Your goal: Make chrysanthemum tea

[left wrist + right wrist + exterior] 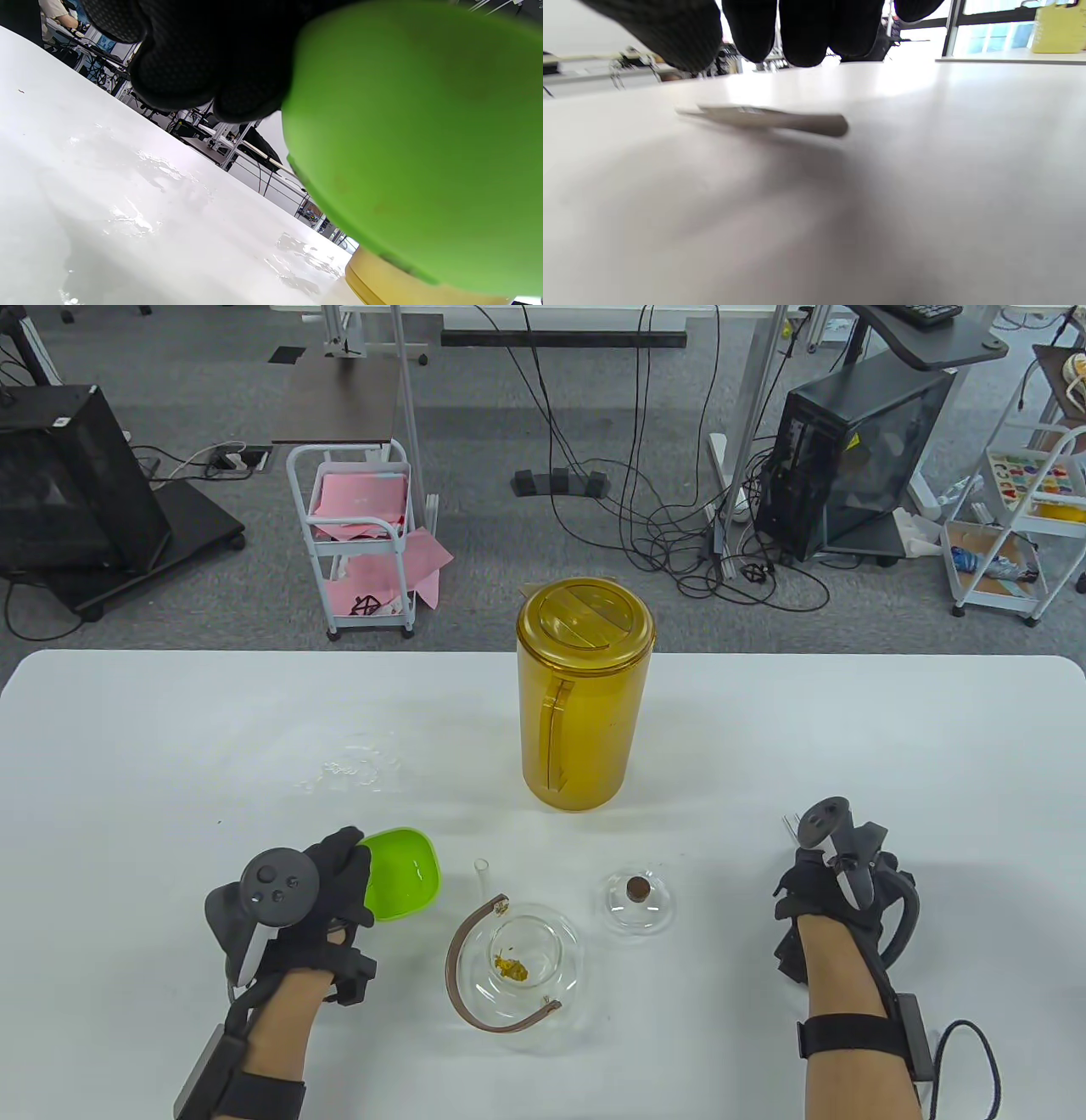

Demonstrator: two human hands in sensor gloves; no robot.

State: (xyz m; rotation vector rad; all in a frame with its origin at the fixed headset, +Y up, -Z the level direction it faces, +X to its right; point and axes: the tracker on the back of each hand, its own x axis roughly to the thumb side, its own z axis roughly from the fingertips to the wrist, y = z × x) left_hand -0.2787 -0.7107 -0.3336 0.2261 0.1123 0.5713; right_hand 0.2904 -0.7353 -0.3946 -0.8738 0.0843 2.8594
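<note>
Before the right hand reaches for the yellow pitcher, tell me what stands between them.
Nothing visible does. The right hand hovers over the tweezers, and the table is bare up to the yellow pitcher. The glass lid lies nearer the person, off that line.

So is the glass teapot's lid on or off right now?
Off. The glass lid sits on the table to the right of the teapot, whose open mouth shows chrysanthemum inside.

One pitcher (584, 695), one teapot (516, 963), one bowl (403, 872)
</note>
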